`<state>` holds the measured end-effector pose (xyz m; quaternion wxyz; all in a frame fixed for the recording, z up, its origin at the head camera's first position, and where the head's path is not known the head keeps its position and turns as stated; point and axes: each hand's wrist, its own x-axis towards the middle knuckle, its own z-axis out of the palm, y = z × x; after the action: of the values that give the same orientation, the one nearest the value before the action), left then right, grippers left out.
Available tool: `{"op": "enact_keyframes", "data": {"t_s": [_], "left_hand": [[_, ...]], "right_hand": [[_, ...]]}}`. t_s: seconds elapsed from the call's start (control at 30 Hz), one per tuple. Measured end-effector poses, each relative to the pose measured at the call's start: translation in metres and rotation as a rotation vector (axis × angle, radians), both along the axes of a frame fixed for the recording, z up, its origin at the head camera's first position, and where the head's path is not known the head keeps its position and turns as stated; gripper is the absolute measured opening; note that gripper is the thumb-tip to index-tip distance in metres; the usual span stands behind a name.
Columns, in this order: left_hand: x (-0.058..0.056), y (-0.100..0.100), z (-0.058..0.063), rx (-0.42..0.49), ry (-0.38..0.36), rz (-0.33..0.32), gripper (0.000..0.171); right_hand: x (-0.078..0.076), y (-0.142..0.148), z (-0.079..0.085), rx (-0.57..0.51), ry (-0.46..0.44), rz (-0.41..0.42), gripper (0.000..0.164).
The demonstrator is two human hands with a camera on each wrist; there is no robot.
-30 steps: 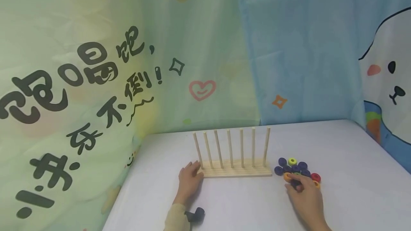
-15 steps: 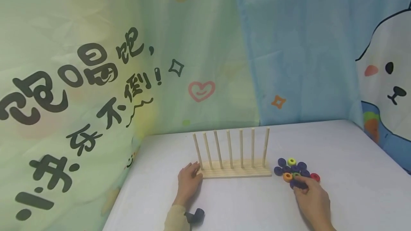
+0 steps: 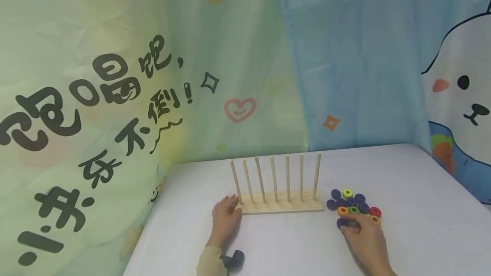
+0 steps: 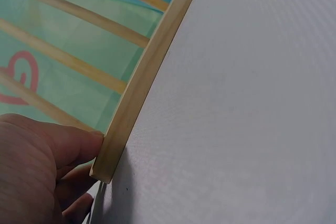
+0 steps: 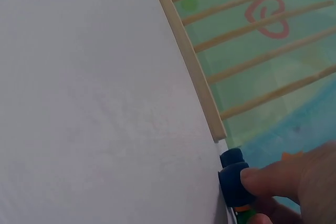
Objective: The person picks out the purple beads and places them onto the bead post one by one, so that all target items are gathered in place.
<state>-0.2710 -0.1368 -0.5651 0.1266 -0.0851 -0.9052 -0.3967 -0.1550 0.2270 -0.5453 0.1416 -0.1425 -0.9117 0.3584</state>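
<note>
the peg rack [image 3: 284, 209] stands at lower centre, gripped at its left end by your left hand [image 3: 225, 217]. at lower right, your right hand [image 3: 365, 237] pinches a blue bead [image 5: 232, 186], fingers only bead-wide apart. likely step: bead pick-up; next move calls for a steady pinch.

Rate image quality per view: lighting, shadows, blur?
Head: bright, even light, but fine detail on the beads is soft; left wrist: dimmer, soft shadow on the tabletop beside the wooden rack; right wrist: dim too, the right hand looks soft.
</note>
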Motion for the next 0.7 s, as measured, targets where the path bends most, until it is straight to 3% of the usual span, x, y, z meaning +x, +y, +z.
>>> {"op": "enact_keyframes", "data": {"t_s": [0.33, 0.7], "left_hand": [[0.0032, -0.0008, 0.0011, -0.005, 0.03, -0.007, 0.03], [0.0023, 0.0006, 0.0012, -0.028, 0.01, -0.003, 0.035]], "right_hand": [[0.0003, -0.0052, -0.0006, -0.056, -0.091, 0.051, 0.043], [-0.0022, -0.0064, 0.0001, 0.011, -0.106, 0.106, 0.045]]}}
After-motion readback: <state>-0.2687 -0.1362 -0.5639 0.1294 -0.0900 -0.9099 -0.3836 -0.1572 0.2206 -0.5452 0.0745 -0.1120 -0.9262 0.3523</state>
